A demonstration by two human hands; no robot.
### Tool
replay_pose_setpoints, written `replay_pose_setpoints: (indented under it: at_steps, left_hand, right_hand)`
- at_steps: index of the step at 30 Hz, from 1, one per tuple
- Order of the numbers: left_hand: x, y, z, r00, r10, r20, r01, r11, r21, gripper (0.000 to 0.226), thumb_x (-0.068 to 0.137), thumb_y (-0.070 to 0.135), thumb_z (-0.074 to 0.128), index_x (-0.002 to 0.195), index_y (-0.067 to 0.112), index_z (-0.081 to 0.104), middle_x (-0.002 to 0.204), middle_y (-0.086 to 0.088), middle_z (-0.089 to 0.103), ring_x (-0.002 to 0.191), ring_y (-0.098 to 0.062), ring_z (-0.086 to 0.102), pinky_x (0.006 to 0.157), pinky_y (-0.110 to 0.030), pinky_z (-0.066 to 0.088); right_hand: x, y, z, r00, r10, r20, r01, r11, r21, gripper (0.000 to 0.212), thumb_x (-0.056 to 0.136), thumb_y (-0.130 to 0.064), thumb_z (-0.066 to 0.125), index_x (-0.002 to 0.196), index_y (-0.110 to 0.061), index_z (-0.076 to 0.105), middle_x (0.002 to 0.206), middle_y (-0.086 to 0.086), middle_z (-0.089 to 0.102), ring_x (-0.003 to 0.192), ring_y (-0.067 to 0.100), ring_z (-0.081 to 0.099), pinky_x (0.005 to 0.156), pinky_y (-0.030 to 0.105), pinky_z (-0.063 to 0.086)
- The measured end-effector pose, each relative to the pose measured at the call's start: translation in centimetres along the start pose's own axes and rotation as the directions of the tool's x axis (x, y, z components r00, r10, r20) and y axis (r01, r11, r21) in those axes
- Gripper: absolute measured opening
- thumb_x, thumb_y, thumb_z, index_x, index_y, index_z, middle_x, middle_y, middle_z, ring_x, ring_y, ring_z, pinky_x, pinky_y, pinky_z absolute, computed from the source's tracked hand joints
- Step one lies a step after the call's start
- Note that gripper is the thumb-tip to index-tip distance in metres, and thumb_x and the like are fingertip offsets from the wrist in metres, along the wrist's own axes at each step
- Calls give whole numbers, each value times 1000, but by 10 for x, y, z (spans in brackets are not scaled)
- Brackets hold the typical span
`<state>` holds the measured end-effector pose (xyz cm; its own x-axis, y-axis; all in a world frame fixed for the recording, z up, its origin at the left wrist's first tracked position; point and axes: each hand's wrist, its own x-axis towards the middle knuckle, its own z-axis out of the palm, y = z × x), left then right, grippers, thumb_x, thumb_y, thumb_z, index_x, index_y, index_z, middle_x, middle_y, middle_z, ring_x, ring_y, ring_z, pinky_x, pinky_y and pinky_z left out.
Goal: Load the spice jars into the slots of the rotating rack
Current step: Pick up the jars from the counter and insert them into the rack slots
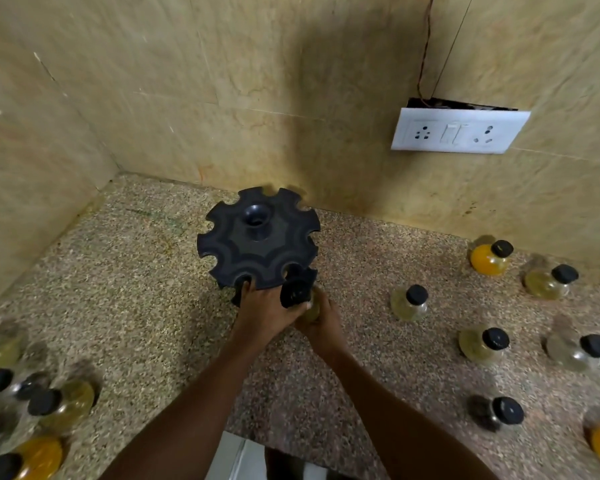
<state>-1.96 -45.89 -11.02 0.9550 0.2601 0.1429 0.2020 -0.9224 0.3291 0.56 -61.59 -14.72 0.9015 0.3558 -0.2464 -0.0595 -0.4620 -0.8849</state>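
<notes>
The black rotating rack (pixel 257 237) stands on the speckled counter near the back wall, its rim slots showing no jars. My left hand (pixel 264 310) grips the rack's near edge, fingers hooked into a slot. My right hand (pixel 321 320) holds a glass spice jar (pixel 300 294) with a black cap and yellowish contents, right at the rack's near-right slot. The jar's body is mostly hidden by my fingers.
Several capped spice jars stand to the right, such as a pale one (pixel 409 301) and an orange one (pixel 490 258). Several more cluster at the lower left (pixel 49 403). A switch plate (pixel 459 131) hangs on the wall. The counter's front edge (pixel 253 434) is near my arms.
</notes>
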Motion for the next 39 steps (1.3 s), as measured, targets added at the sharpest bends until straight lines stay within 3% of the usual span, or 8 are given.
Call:
replay_pose_setpoints:
  at_steps: [7,16,19,23,27,30,33,39]
  left_hand:
    - [-1,4,0,997,-29,-66,27,999,-28,63,77,61,61,129,26,63,126,-1,66,129,-29,54,101,-51,43]
    - [6,-12,-4,1000,4,-17,-4,1000,31,70,77,66,60,134,25,60,134,-4,63,133,-31,51,104,-53,42]
    - [6,-1,-10,997,42,-60,-38,996,76,70,75,63,62,133,22,59,133,-6,61,130,-33,52,102,-53,45]
    - [7,42,-4,978,204,-45,-200,976,83,68,80,60,51,134,18,58,134,-5,58,126,-29,53,100,-46,45]
    - [4,103,33,956,286,61,-285,958,-18,63,78,51,60,128,14,63,130,-8,62,123,-31,56,104,-45,39]
    - [2,125,63,927,182,327,-172,983,-60,80,78,58,67,145,19,47,148,-10,47,137,-32,42,107,-45,42]
    - [-9,133,86,819,30,574,-51,999,20,113,77,73,66,161,26,8,168,-14,5,153,-37,10,118,-57,23]
    - [-8,148,91,765,-15,643,-66,993,101,129,71,75,72,161,26,-7,168,-16,-12,153,-44,-4,118,-65,19]
  right_hand:
    - [0,-9,4,1000,-22,18,23,999,-40,72,85,-38,79,148,-34,44,135,-4,55,113,16,61,88,38,58]
    - [3,-11,12,997,-61,35,63,997,-42,86,88,-31,79,159,-25,31,148,0,48,126,17,55,94,32,50]
    - [-6,2,0,1000,3,26,-1,997,-75,87,89,-21,78,160,-22,28,153,2,41,109,10,64,82,18,53]
    - [-25,27,-30,979,127,-160,-142,986,-85,48,89,-17,74,134,-24,56,126,-1,61,83,-1,64,61,8,47]
    - [-52,52,-76,893,255,-372,-279,960,-13,8,89,-23,72,91,-19,65,80,-7,65,70,11,58,56,24,39]
    - [-60,65,-103,806,338,-486,-350,934,69,17,87,-26,75,84,-19,59,76,-3,61,75,22,60,55,26,37]
    - [-59,76,-121,765,334,-551,-348,934,82,36,86,-33,77,108,-21,51,105,3,61,95,25,59,71,34,47]
    - [-31,75,-143,793,260,-551,-273,960,61,95,84,-43,82,157,-21,25,159,12,33,142,33,42,110,47,43]
